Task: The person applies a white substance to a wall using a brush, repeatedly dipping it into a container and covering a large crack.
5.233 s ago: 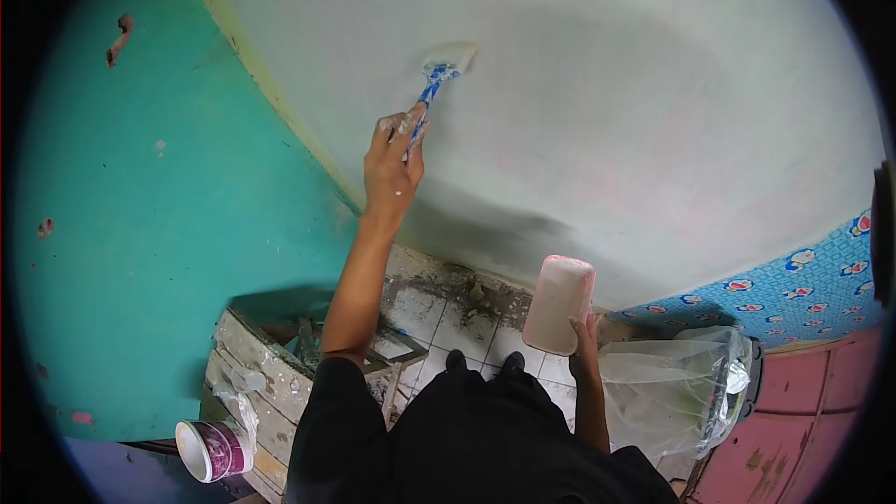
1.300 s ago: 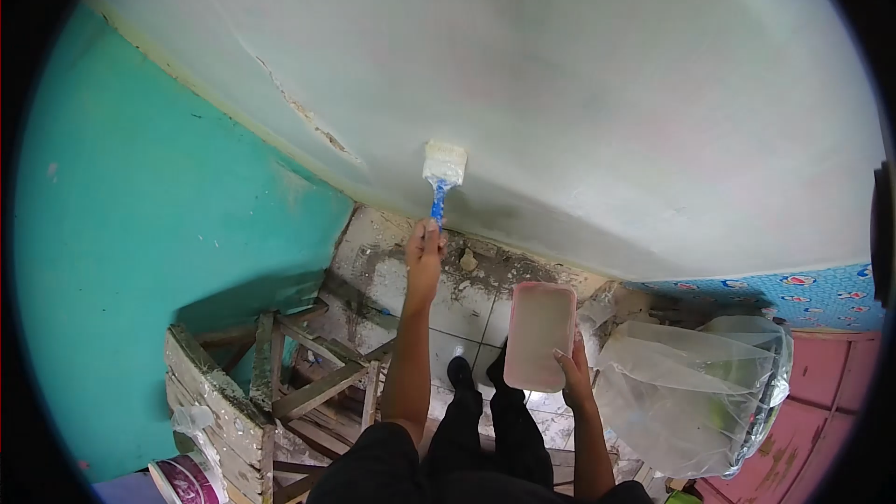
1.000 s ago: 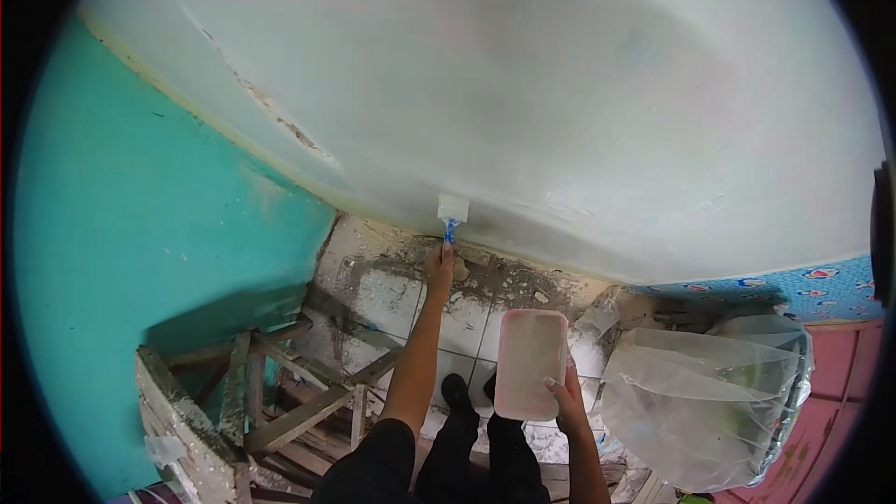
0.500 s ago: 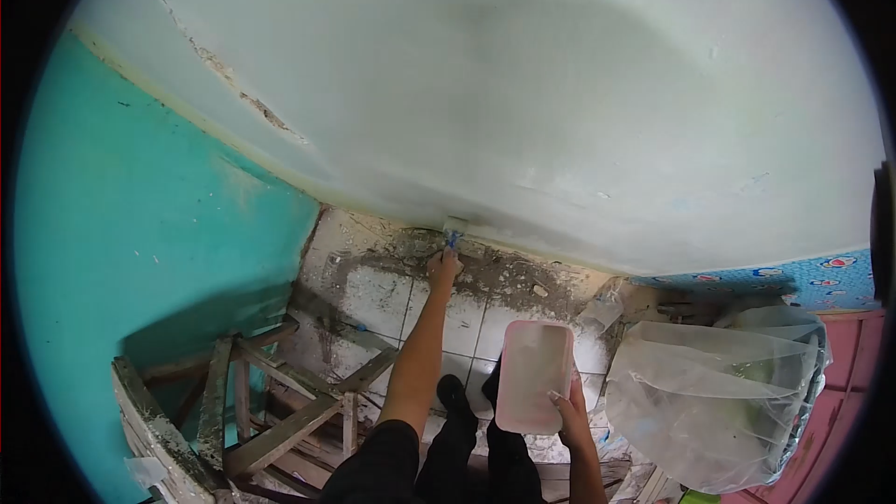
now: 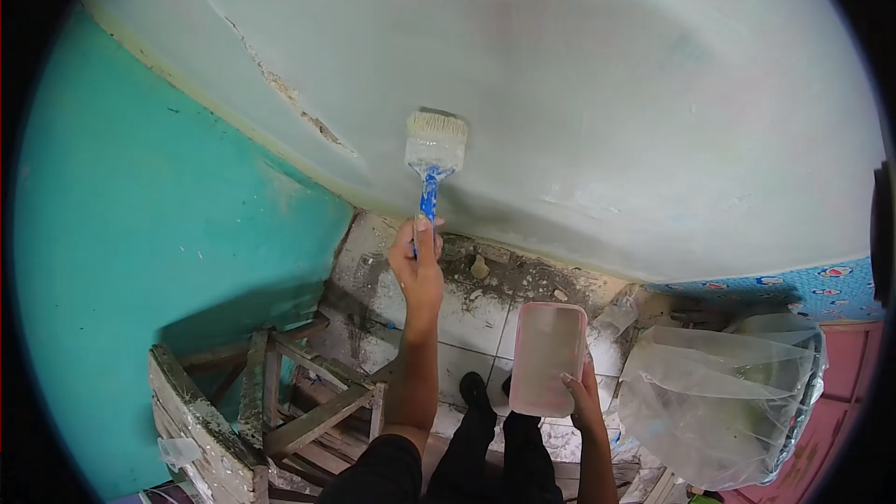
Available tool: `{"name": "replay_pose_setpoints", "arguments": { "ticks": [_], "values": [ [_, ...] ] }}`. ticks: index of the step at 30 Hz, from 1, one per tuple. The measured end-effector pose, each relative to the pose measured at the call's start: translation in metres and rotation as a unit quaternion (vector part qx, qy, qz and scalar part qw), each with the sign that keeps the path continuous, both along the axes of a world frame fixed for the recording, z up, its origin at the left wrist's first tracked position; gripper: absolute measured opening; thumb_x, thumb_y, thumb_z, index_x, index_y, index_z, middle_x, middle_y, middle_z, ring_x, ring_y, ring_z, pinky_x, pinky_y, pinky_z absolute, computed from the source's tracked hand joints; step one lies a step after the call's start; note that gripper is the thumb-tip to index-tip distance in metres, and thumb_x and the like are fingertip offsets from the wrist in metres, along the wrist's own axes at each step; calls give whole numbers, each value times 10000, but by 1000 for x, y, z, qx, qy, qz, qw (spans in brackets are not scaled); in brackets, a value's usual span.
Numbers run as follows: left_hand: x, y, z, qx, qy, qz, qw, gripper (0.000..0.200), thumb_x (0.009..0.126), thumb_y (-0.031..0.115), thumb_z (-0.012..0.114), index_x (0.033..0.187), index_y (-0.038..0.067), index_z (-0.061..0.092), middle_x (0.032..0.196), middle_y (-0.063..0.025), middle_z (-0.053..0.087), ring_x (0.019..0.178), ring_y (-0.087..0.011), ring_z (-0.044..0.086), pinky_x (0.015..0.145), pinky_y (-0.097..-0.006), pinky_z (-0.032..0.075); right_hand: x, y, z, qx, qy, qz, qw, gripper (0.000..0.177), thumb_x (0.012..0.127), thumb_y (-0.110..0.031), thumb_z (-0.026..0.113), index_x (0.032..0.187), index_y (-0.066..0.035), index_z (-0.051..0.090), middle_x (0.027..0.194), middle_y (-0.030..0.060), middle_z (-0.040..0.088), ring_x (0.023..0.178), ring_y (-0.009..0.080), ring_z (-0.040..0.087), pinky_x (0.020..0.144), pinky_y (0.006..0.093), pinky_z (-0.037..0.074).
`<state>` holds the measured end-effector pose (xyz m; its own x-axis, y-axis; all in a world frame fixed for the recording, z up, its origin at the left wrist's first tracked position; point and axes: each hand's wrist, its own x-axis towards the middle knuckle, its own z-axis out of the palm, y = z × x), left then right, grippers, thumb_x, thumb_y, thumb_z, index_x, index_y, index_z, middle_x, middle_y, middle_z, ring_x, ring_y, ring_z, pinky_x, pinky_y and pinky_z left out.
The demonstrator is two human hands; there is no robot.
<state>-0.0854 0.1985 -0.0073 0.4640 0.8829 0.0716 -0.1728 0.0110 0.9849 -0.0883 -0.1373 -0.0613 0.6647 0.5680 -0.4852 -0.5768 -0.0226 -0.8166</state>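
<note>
My left hand [image 5: 417, 266] is closed round the blue handle of a wide paintbrush [image 5: 436, 145]. White paint coats its ferrule and pale bristles, which point upward at the white wall [image 5: 579, 103] and overlap its lower part in this view. A shadow lies right behind the bristle tips. Lower on the right, my right hand [image 5: 583, 399] grips the side of a pink-rimmed plastic tray [image 5: 549, 361], thumb over the rim. The tray's inside looks whitish and cloudy.
A cracked strip [image 5: 299, 107] runs down the white wall beside a teal wall [image 5: 168, 196]. A worn wooden frame [image 5: 317, 420] stands at lower left. A plastic-covered bundle [image 5: 719, 401] sits at right. Dirt and plaster crumbs cover the floor tiles [image 5: 464, 317] along the wall's base.
My left hand has raised the paintbrush from the wall's bottom edge to higher on the wall, bristles up. The tray stays in my right hand; the view has shifted slightly.
</note>
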Motion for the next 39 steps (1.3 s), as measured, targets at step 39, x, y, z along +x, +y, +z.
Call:
{"name": "replay_pose_setpoints", "arguments": {
  "ticks": [39],
  "values": [
    [-7,9,67,58,23,50,997,321,1019,268,530,918,-11,650,622,54,405,565,-39,355,504,-245,269,6,8,34,14,-54,47,997,772,862,-95,562,1539,-48,194,1490,143,368,1355,256,384,1113,388,323]
  ]
}}
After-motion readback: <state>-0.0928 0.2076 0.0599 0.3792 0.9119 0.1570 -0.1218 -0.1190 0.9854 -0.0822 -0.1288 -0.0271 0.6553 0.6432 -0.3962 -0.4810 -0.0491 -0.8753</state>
